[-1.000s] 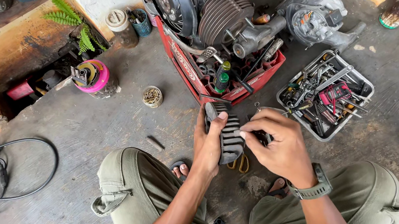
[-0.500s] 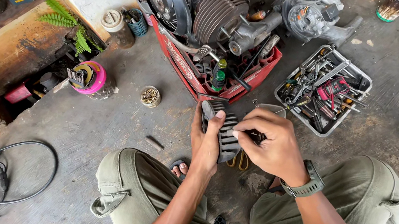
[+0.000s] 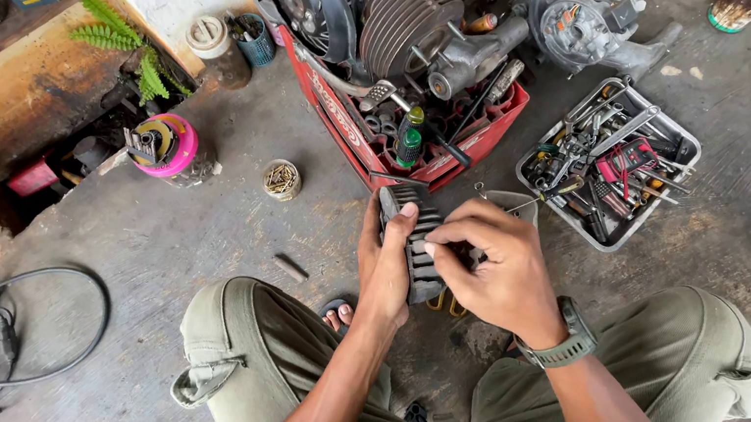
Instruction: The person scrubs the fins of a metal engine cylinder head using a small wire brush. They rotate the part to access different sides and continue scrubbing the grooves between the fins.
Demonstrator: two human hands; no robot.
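Now, status:
left hand: (image 3: 385, 262) wrapped round the finned black part (image 3: 415, 247) from its left side, thumb laid across the top fins; firm grip.
right hand: (image 3: 497, 271) fingers pinched narrow at the middle fins, knuckles over the part's right edge. A thin dark tool may sit in the pinch; too hidden to tell.
finned black part: held off the floor between the knees, just in front of the red crate (image 3: 375, 147), fins facing up.
change: compared with a second ago both hands sit in nearly the same pose; the part is tilted slightly more upright and the right fingertips have crept toward the centre ribs. The whole view has shifted a little, so most apparent motion is the head.
meaning: judging by that, the work is fine picking or cleaning between the fins, ongoing, not a swap of parts.
engine: (image 3: 395, 15) resting on the crate, untouched.
tool tray: (image 3: 682, 153) grey metal, full of wrenches and pliers, right of the crate, well out of the hands' grip.
small tin of screws: (image 3: 282, 179) on the floor, left of the hands.
pink tape roll: (image 3: 169, 146) further left by the ledge.
cable: (image 3: 11, 325) coiled at lower left.
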